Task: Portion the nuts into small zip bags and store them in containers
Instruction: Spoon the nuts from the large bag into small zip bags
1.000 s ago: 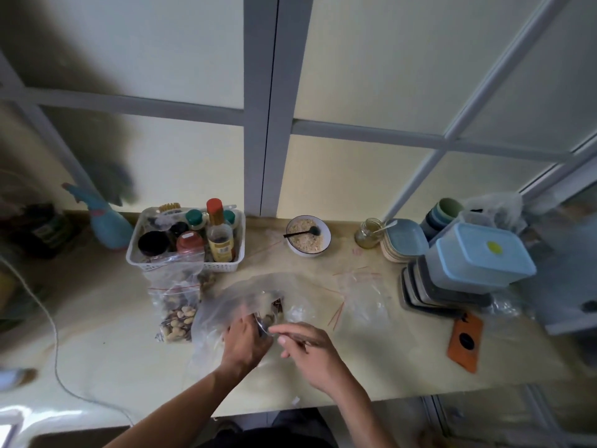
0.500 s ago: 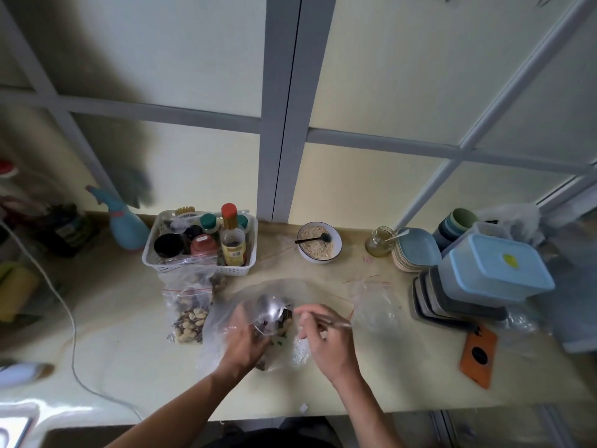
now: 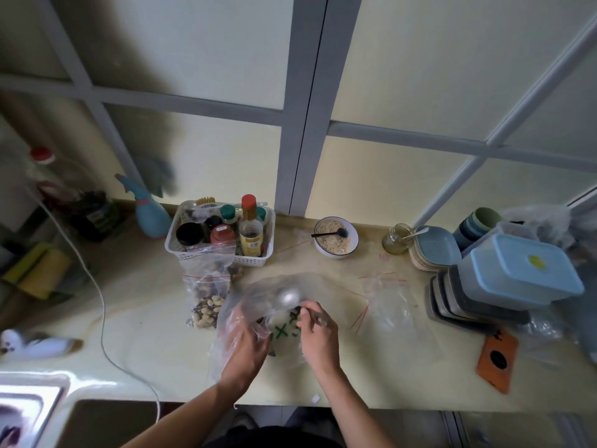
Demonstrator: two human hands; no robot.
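Gripping the big plastic bag, the left hand holds it open. Right hand pinches a metal spoon over it; filled zip bag lies left

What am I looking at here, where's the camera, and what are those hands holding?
There is no machine here: a camera worn on a person's head looks down at their own two hands over a counter. The left hand grips a big clear plastic bag. The right hand holds a metal spoon over it. Beside them lie a zip bag of nuts, an empty zip bag, a basket of bottles, a bowl and stacked containers.
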